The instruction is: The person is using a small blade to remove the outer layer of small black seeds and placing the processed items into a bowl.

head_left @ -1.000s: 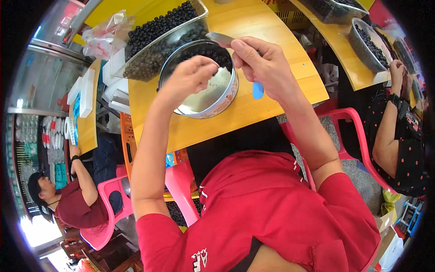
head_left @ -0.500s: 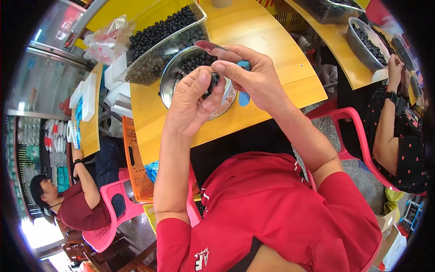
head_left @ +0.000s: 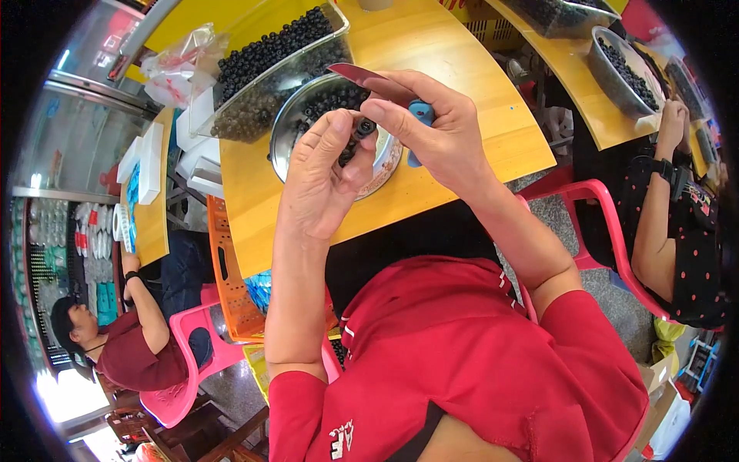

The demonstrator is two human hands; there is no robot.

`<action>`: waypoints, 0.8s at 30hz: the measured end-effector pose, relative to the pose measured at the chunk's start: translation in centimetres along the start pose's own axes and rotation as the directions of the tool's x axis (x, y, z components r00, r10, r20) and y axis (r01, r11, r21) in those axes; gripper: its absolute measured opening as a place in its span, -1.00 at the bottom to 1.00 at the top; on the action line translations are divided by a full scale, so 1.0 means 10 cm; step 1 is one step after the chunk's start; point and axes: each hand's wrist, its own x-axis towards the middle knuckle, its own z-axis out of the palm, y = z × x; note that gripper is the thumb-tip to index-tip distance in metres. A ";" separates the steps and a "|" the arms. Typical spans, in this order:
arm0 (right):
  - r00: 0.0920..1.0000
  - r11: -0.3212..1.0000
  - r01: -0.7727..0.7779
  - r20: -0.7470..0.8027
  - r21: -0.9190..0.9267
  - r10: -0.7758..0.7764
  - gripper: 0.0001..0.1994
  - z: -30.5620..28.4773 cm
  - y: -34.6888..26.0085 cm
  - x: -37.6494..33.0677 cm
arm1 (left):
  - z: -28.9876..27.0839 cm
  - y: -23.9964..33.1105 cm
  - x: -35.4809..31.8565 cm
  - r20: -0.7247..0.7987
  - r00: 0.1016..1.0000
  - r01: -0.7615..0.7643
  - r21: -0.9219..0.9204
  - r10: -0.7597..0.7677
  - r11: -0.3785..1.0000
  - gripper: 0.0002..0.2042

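My left hand [head_left: 327,173] is closed round several small black round parts; one part with a hole in its end [head_left: 366,127] is pinched at the fingertips. What those parts are I cannot tell. In my right hand [head_left: 443,127] is a knife with a blue handle [head_left: 421,112]. Its reddish blade [head_left: 373,80] points up and left above the left fingertips, and the right thumb is close beside the pinched part. Under both hands stands a round metal bowl [head_left: 282,138] with similar black parts, partly hidden by the hands.
A clear plastic bin [head_left: 339,23] heaped with black parts is on the wooden table [head_left: 462,92] behind the bowl. An orange crate [head_left: 227,269] stands left of me. One co-worker [head_left: 146,346] sits at the left, another [head_left: 654,223] at the right beside a second bowl [head_left: 612,85].
The pinched part has turned and shows its holed end more plainly. The knife and right hand have shifted slightly; both hands keep their holds.
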 end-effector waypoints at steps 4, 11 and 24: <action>0.999 0.994 0.047 0.028 -0.100 -0.044 -0.67 0.00 0.03 0.00 | -0.03 0.02 -0.05 -0.042 0.999 -0.007 0.054 0.010 0.999 -0.81; 0.975 0.978 -0.208 0.079 -0.004 0.208 -0.64 -0.01 -0.02 0.00 | -0.04 -0.03 -0.10 -0.060 0.984 -0.147 0.258 0.167 0.955 -0.77; 0.925 0.920 -0.370 0.147 0.132 0.351 -0.69 -0.01 -0.04 -0.01 | -0.10 -0.16 -0.10 0.008 0.984 -0.178 0.035 0.178 0.983 -0.77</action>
